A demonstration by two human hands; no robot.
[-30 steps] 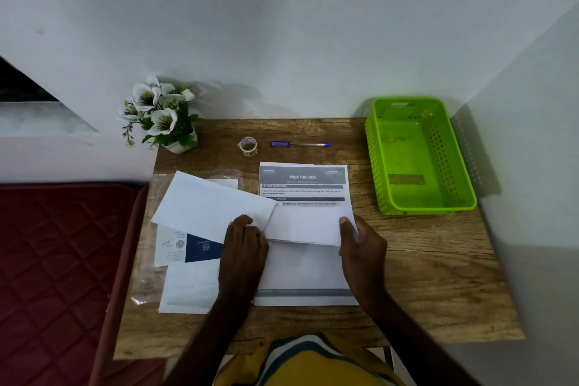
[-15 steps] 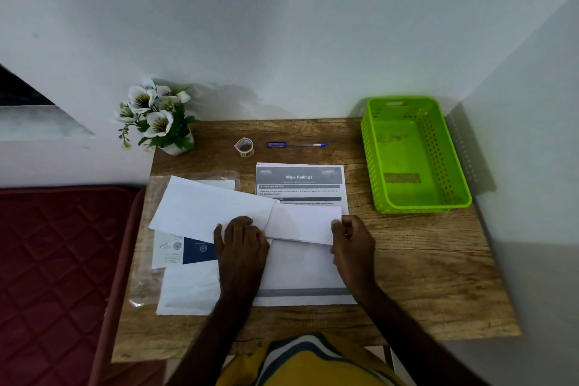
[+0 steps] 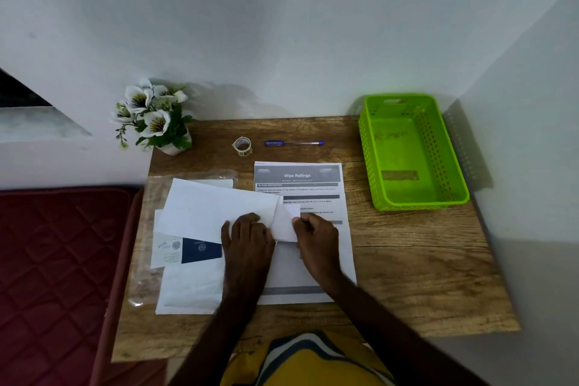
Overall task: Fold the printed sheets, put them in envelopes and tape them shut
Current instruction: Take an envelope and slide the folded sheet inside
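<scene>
A white envelope (image 3: pixel 216 208) lies slanted on the wooden table (image 3: pixel 407 260), over other envelopes. My left hand (image 3: pixel 247 241) holds its open right end down. A folded white sheet (image 3: pixel 286 222) sticks out of that end, most of it inside the envelope. My right hand (image 3: pixel 316 238) pinches the sheet's right edge. Under both hands lies a printed sheet (image 3: pixel 299 185) headed "Wipe Railings". A small roll of clear tape (image 3: pixel 242 146) stands at the back of the table.
A blue pen (image 3: pixel 293 143) lies beside the tape. An empty green basket (image 3: pixel 410 150) sits at the back right. A pot of white flowers (image 3: pixel 153 117) stands at the back left corner. More envelopes in a clear plastic bag (image 3: pixel 147 260) lie left. A red mattress (image 3: pixel 56 276) borders the table.
My right hand has moved left, and the folded sheet has slid further into the envelope; much less of it shows now. My left hand stays on the envelope's end.
</scene>
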